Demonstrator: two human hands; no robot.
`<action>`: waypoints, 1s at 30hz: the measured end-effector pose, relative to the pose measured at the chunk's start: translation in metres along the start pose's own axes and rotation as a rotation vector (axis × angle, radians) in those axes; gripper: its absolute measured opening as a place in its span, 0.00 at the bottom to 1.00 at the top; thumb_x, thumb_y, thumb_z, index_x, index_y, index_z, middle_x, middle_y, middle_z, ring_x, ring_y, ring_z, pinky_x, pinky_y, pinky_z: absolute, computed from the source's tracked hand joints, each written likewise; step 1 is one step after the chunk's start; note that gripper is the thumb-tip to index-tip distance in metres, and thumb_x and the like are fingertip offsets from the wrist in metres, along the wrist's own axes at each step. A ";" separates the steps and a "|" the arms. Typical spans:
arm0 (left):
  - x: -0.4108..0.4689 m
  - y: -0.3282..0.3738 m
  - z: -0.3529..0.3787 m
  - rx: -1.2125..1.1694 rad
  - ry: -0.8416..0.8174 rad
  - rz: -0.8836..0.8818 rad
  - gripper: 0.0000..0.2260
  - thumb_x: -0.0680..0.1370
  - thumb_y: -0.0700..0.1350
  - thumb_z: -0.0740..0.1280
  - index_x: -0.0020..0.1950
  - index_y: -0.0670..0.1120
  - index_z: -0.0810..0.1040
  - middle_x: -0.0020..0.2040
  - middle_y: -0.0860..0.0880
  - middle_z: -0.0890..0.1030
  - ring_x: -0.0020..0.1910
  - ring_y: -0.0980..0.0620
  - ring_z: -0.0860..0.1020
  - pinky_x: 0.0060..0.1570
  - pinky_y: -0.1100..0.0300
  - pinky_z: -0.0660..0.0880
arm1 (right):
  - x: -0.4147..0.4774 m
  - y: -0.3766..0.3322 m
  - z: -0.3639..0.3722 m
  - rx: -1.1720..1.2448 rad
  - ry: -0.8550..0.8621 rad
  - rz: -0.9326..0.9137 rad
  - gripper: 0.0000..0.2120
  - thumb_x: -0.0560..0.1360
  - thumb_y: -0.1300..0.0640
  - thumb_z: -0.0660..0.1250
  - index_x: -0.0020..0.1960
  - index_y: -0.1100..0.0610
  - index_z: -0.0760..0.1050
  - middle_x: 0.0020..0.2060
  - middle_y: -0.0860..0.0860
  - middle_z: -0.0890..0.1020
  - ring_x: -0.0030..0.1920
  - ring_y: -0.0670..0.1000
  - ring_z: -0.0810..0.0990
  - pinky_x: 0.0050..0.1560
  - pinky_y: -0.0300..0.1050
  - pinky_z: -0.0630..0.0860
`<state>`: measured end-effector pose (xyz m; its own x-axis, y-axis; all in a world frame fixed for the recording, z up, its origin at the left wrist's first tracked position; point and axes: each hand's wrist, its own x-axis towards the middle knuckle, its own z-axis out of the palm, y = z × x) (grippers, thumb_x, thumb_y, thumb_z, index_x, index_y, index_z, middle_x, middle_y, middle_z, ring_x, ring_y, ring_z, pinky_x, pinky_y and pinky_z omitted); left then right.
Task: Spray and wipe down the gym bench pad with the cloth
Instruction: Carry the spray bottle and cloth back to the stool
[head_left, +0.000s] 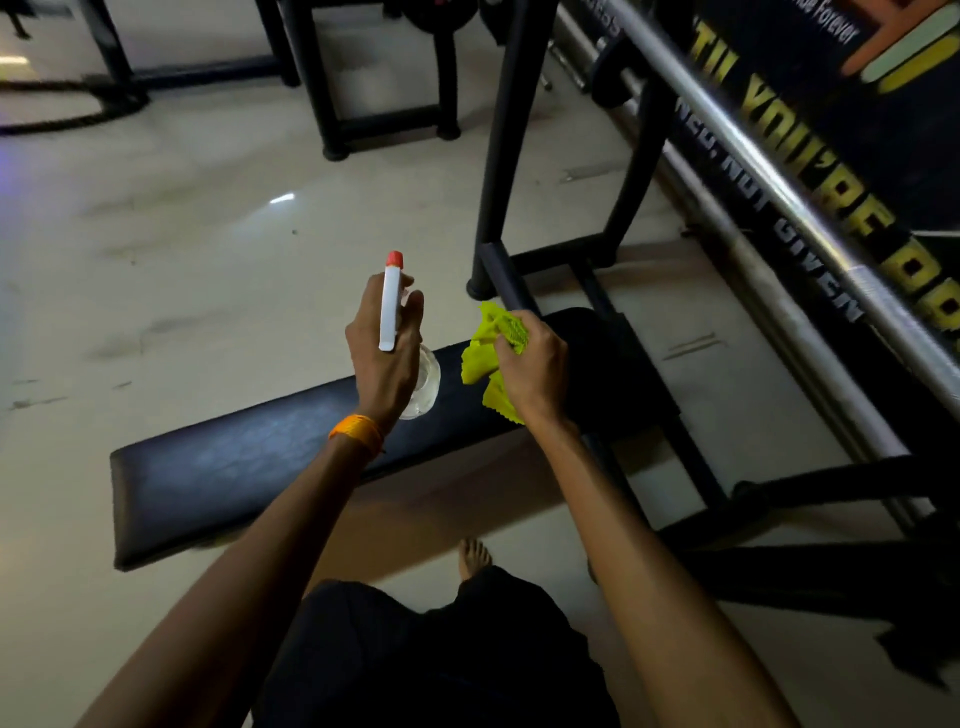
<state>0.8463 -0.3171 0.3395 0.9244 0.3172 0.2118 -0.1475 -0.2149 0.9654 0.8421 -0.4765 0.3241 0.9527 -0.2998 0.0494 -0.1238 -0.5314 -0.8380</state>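
Observation:
A black gym bench pad (234, 467) runs across the middle of the head view, from lower left up to the right. Above it my left hand (384, 358) grips a spray bottle (390, 306) with a white head, a red nozzle tip and a clear body that shows below my fingers. The nozzle points away from me, toward the floor beyond the pad. My right hand (530, 369) is closed on a bunched yellow-green cloth (493, 348), held just above the pad's right part. An orange band circles my left wrist.
A black bench frame (506, 156) rises behind the pad. A steel barbell (779, 197) slants along the right before a dark lettered banner (810, 156). More black machine legs (332, 104) stand on the pale floor farther back. My bare foot (474, 556) is below the pad.

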 end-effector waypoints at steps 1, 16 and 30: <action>0.001 0.005 0.000 -0.010 -0.006 -0.001 0.08 0.83 0.45 0.68 0.59 0.42 0.78 0.46 0.48 0.80 0.42 0.40 0.80 0.45 0.39 0.79 | -0.002 -0.007 -0.005 0.007 0.012 -0.001 0.08 0.75 0.62 0.70 0.53 0.55 0.83 0.42 0.46 0.84 0.42 0.45 0.78 0.42 0.32 0.66; 0.002 0.047 -0.069 -0.166 -0.391 0.138 0.05 0.83 0.39 0.67 0.58 0.41 0.78 0.46 0.46 0.80 0.44 0.51 0.79 0.46 0.58 0.78 | -0.106 -0.087 0.000 -0.098 0.405 0.126 0.07 0.75 0.59 0.70 0.52 0.53 0.82 0.45 0.50 0.86 0.46 0.51 0.83 0.43 0.40 0.71; -0.123 0.089 -0.125 -0.290 -0.765 0.188 0.05 0.83 0.42 0.69 0.55 0.53 0.79 0.48 0.41 0.82 0.47 0.54 0.81 0.50 0.50 0.79 | -0.306 -0.086 -0.037 -0.184 0.749 0.388 0.11 0.73 0.53 0.68 0.54 0.51 0.80 0.46 0.52 0.86 0.50 0.58 0.83 0.45 0.49 0.78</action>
<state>0.6754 -0.2593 0.4181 0.8433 -0.4370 0.3128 -0.3110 0.0777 0.9472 0.5504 -0.3688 0.4011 0.4079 -0.8957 0.1771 -0.5070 -0.3835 -0.7719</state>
